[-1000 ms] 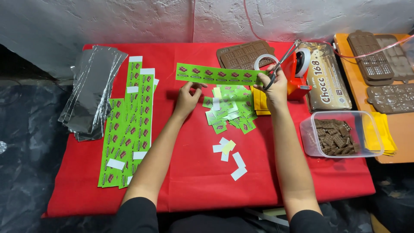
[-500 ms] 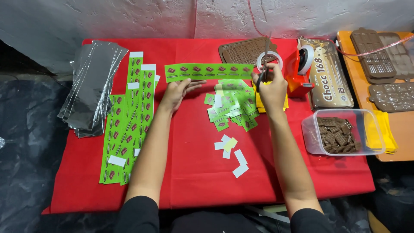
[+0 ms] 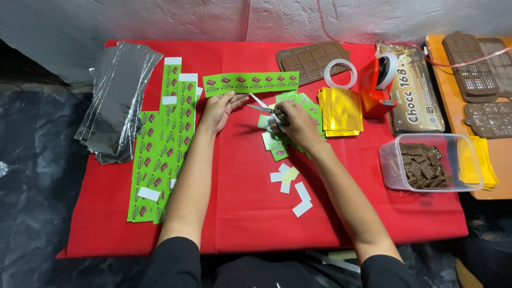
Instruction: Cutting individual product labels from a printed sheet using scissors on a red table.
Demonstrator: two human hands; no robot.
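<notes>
Scissors over cut green labels on a red cloth

The right hand [image 3: 300, 124] grips metal scissors [image 3: 262, 106], blades apart, above a pile of glossy green labels [image 3: 277, 140]. The left hand [image 3: 220, 111] rests open and flat just below a long green label strip [image 3: 250, 82]; gold foil squares [image 3: 341, 109] lie nearby.

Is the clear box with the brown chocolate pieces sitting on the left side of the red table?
No, the clear box sits at the table's right end.

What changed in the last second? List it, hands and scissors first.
The right hand brought the scissors down from beside the tape roll to the pile of cut labels, blades open. The left hand slid towards itself, off the green label strip. The strip, foil sheets and chocolate tub stayed put.
</notes>
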